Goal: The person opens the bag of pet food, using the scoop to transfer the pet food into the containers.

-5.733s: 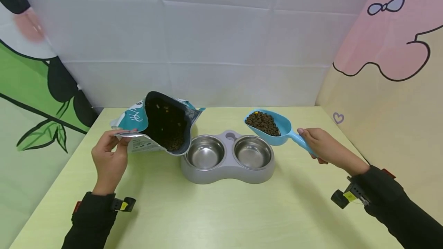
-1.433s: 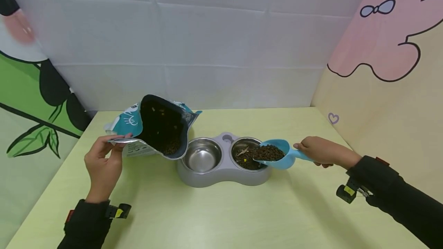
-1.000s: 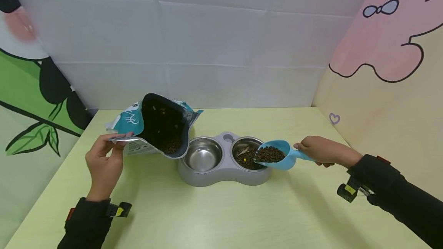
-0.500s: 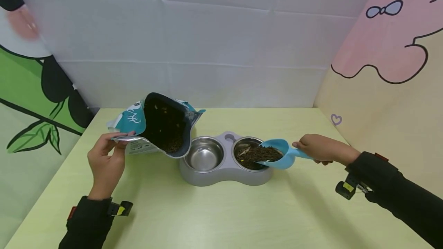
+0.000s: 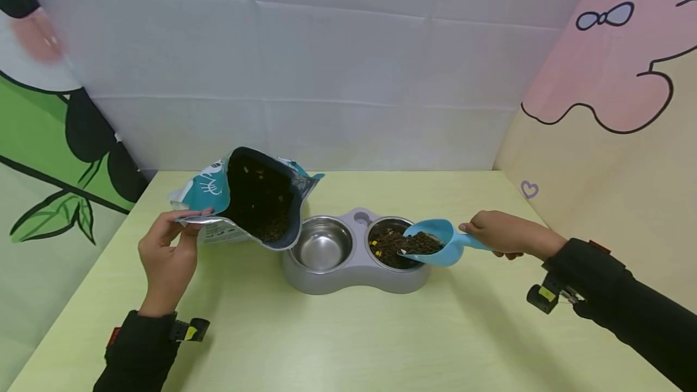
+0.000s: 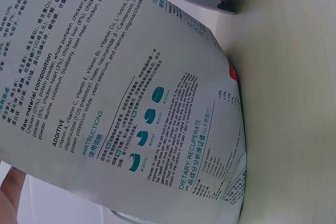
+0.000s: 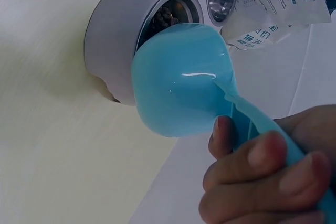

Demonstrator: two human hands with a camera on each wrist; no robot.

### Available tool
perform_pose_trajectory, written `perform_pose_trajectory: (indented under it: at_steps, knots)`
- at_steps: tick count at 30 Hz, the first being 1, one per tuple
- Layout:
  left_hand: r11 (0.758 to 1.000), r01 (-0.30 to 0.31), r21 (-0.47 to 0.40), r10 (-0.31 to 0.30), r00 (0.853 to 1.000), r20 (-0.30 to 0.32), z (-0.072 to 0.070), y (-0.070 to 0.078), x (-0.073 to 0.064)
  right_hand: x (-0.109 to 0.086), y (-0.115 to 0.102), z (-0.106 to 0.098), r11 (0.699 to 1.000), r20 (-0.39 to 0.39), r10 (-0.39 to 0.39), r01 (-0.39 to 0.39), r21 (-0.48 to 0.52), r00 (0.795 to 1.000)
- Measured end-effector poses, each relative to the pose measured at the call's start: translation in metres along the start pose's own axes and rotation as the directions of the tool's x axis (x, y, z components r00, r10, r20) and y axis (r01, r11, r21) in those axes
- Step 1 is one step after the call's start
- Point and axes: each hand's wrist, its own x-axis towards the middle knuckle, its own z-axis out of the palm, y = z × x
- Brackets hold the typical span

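In the head view my left hand (image 5: 169, 253) pinches the near edge of a teal and white pet food bag (image 5: 209, 189). The bag's wide mouth shows dark kibble inside. My right hand (image 5: 506, 233) grips the handle of a light blue scoop (image 5: 449, 253), its fingers wrapped round it in the right wrist view. The scoop tilts down over the right steel bowl, with brown kibble (image 5: 422, 243) at its lip. Kibble with a few yellow bits lies in that bowl. The left steel bowl (image 5: 322, 245) is bare. Both bowls sit in a grey double feeder (image 5: 356, 280).
The feeder stands mid-table on a pale yellow table (image 5: 348, 343). A white sheet (image 5: 348, 77) hangs behind it. Cartoon-printed panels flank both sides, one with a pink figure (image 5: 615, 65).
The right hand has brought the loaded scoop down and left to the right bowl and tipped it. Kibble now lies in that bowl and less is in the scoop. The bag has stayed nearly still.
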Motion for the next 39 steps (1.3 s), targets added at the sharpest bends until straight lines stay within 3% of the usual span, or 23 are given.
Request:
perform_pose_trajectory:
  at_steps: [16, 28, 39]
  knots:
    - [1.0, 0.003, -0.002, -0.003, 1.0, -0.016, -0.001, -0.002, -0.002, -0.002, 0.001, -0.005, 0.998, 0.011, 0.041, -0.04, -0.046, 0.999]
    - [0.999, -0.003, -0.046, 0.001, 0.999, -0.037, 0.001, -0.005, -0.003, -0.001, 0.0, -0.009, 0.996, 0.015, 0.017, -0.016, -0.088, 1.0]
    - [1.0, -0.001, -0.031, 0.0, 1.0, -0.026, 0.001, -0.007, -0.001, -0.003, -0.004, -0.011, 0.996, 0.007, 0.014, -0.014, -0.09, 1.0]
